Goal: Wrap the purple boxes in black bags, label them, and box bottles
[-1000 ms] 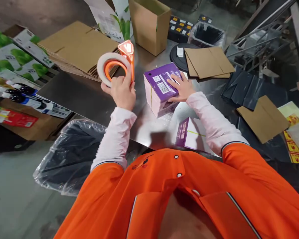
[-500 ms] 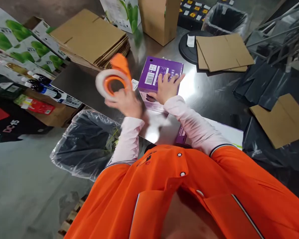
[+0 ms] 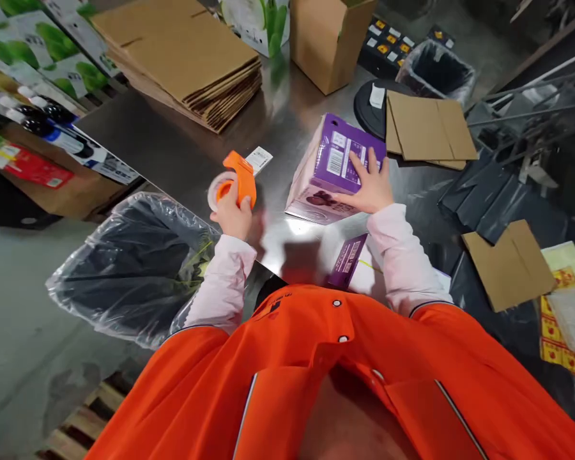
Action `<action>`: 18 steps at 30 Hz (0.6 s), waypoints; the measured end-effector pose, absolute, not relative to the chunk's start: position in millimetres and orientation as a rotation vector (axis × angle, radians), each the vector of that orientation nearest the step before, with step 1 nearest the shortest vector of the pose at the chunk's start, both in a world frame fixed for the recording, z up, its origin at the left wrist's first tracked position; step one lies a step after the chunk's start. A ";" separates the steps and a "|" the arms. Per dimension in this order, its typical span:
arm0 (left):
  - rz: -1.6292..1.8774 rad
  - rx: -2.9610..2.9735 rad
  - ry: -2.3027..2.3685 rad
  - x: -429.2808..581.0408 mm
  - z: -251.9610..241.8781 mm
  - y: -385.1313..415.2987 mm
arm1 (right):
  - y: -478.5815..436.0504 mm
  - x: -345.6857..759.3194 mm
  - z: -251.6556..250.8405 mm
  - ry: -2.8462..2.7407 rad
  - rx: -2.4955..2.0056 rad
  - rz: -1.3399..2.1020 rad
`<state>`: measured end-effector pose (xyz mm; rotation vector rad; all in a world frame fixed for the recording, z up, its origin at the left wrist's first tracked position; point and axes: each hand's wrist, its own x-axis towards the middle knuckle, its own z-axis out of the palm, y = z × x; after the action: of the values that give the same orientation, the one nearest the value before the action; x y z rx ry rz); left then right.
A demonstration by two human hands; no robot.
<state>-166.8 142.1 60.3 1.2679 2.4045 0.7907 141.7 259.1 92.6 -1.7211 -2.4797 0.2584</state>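
My left hand [image 3: 234, 214] is closed around an orange tape dispenser [image 3: 243, 177] with a roll of clear tape, low over the metal table [image 3: 278, 134]. Beside the dispenser lies a small white label sheet [image 3: 259, 160]. My right hand [image 3: 372, 185] rests with fingers spread on the purple face of a purple and pale pink box [image 3: 311, 169]. That box looks slightly tilted; whether its near edge touches the table I cannot tell. Another purple and white carton [image 3: 349, 260] sits by the table's near edge, partly covered by my right forearm.
A pile of flat cardboard [image 3: 182, 57] and an upright carton [image 3: 323, 45] stand at the back. A lined bin [image 3: 124, 255] is at the left table edge. To the right are a black round lid [image 3: 367, 108], cardboard sheets [image 3: 426, 128] and black plastic bags [image 3: 483, 198].
The tape dispenser has come down from a raised position in my left hand. The purple box has turned and shifted right under my right hand. The view has moved too.
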 end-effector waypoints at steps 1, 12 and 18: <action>0.773 1.217 2.375 -168.5 48.1 137.8 | 257.5 154.8 89.6 -2.484 -1.721 0.217; 0.492 0.903 2.401 -91.8 -36.9 165.1 | 253.9 224.2 69.8 -2.391 -1.616 0.113; 0.592 0.958 2.301 -93.4 -37.7 169.9 | 253.3 240.0 61.9 -2.350 -1.552 0.147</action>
<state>-93.4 169.9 -37.7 0.9576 2.3005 0.5915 240.0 253.3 61.9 -1.5524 -2.3502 0.1472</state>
